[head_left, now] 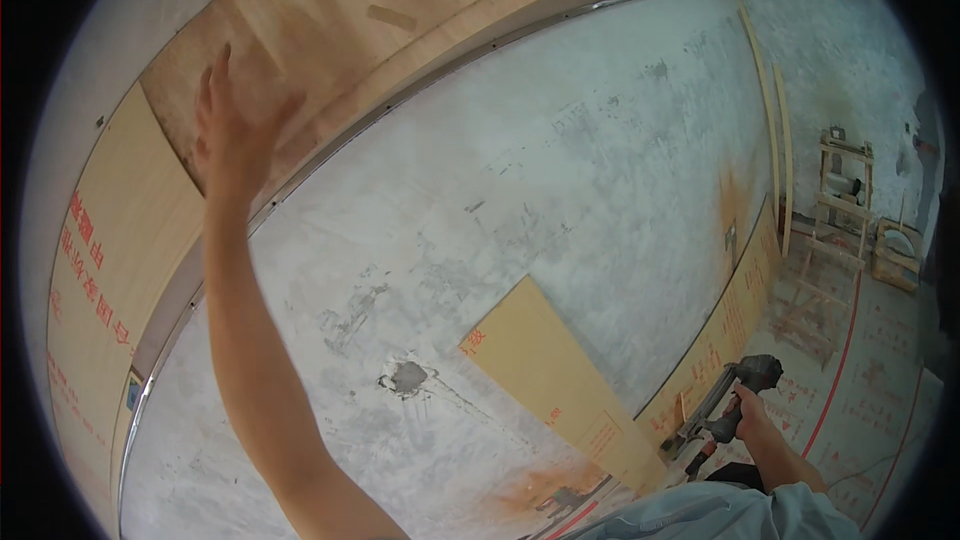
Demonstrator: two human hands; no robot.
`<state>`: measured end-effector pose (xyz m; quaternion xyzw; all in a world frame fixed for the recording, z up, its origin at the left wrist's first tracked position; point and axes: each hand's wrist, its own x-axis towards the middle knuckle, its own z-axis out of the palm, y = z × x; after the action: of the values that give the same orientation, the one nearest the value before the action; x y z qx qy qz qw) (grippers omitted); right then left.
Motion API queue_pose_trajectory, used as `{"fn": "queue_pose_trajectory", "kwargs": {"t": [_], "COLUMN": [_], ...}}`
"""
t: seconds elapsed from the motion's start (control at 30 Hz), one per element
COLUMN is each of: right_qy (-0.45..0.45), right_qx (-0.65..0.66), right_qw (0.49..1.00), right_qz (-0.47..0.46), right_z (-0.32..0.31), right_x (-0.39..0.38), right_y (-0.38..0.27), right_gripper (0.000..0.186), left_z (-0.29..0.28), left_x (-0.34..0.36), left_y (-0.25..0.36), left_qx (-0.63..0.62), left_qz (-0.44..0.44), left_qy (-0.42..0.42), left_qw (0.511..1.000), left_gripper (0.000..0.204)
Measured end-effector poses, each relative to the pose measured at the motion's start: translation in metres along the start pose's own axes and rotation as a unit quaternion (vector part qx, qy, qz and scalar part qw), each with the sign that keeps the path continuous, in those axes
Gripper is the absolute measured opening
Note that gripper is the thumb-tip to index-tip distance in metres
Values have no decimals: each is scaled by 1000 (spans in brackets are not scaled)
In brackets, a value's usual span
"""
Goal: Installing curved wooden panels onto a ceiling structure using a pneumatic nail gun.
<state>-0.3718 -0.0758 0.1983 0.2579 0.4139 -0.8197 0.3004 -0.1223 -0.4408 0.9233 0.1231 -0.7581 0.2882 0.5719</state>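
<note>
My left hand [238, 130] is raised high at the upper left, fingers spread and holding nothing. It is at a brown plywood sheet [340, 20] overhead; whether the palm presses on it, I cannot tell. Beside that sheet, on the left, is a paler yellow board [140, 190] with red print. Down at the lower right, my right hand [748, 416] is wrapped round the grip of a dark nail gun [757, 373]. A red and black fitting [702, 457] hangs below its handle.
A grey plastered wall [590, 220] with a chipped hole [408, 377] fills the middle. A yellow board strip [560, 380] leans there, and another long board [725, 340] stands along its base. Wooden strips [783, 160], a wooden stepladder [845, 195] and a red-lined floor [870, 380] are at right.
</note>
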Motion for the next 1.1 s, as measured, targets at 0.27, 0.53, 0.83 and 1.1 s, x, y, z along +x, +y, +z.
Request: {"fn": "queue_pose_trajectory", "kwargs": {"t": [0.27,0.53,0.83,1.1], "right_qy": [-32,-3,-47,-47], "right_qx": [-11,-40,-83,-59], "right_qw": [999,999,995,997], "right_qz": [-9,-5,-3,12], "right_z": [9,26,33,22], "right_x": [17,15,16,18], "right_y": [15,-3,8,14], "right_gripper": [21,18,18,18], "left_z": [63,69,18,-33], "left_x": [45,54,25,-6], "left_y": [12,33,-36,-35], "left_qx": [218,227,302,297], "left_qz": [-26,-90,-33,-21], "left_qy": [85,92,-18,-133], "left_qw": [972,965,953,945], "left_gripper": [93,85,84,82]}}
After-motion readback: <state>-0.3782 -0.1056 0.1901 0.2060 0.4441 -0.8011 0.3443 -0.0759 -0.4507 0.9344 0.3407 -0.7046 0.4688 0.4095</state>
